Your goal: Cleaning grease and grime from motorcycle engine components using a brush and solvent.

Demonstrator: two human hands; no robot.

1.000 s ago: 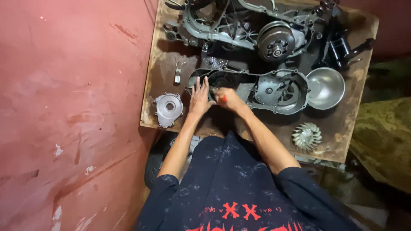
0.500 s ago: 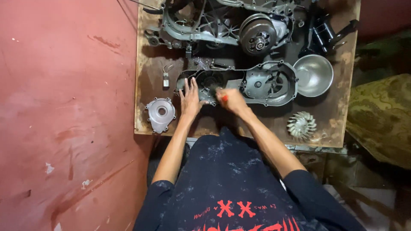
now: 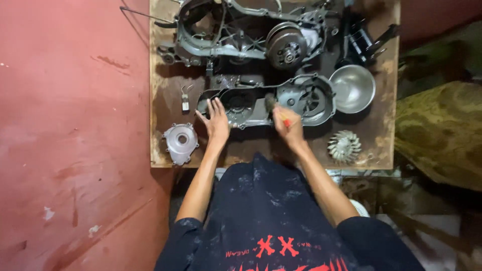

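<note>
head cam | looks straight down (1 view) | workbench point(image 3: 165, 100) mid-distance

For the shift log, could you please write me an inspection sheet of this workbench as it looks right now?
Surface: wooden board, stained dark and greasy.
Job's things: grey engine cover lying flat; red-handled brush over it.
Clutter: large engine case at the back, metal bowl, finned fan wheel, small round cover, small clip.
Hands: left hand flat on the cover's edge; right hand gripping the brush.
Cables: thin dark rod off the board's far left corner.
Surroundings: red floor, olive cloth to the right.
</note>
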